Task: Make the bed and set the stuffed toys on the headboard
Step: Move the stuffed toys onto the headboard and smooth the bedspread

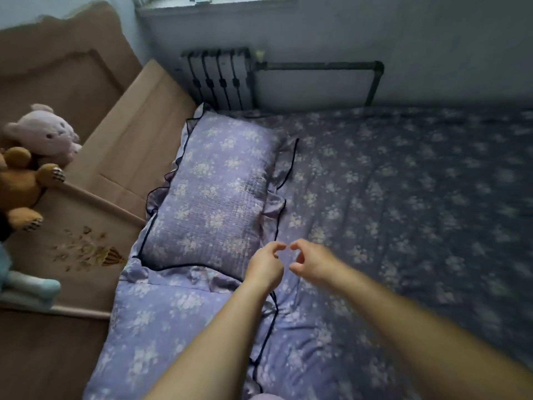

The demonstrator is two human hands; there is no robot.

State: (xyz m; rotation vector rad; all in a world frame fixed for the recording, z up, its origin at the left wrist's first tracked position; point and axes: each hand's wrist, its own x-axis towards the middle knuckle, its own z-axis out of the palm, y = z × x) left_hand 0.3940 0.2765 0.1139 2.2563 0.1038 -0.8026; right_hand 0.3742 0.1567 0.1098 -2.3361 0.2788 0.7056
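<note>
1. The bed (403,197) is lying wide across the picture, with a purple flower cover spread flat on it. The headboard (72,116) is standing along its left side.
2. Two pillows are lying in a row beside the headboard. The far pillow (213,186) is running long from the person toward the window wall. The near pillow (155,327) is lying just in front of it.
3. The stuffed toys are sitting on the headboard ledge, well to the left: a pink bear (47,134), a brown bear (20,183) and a blue toy (28,284) at the edge.
4. The left hand (265,264) and right hand (313,262) are hovering close together over the near right corner of the far pillow, by its frill. The left hand is nearer the pillow.
5. Each grip has its fingers curled, thumb almost meeting finger. I cannot tell if they are pinching any cloth.
</note>
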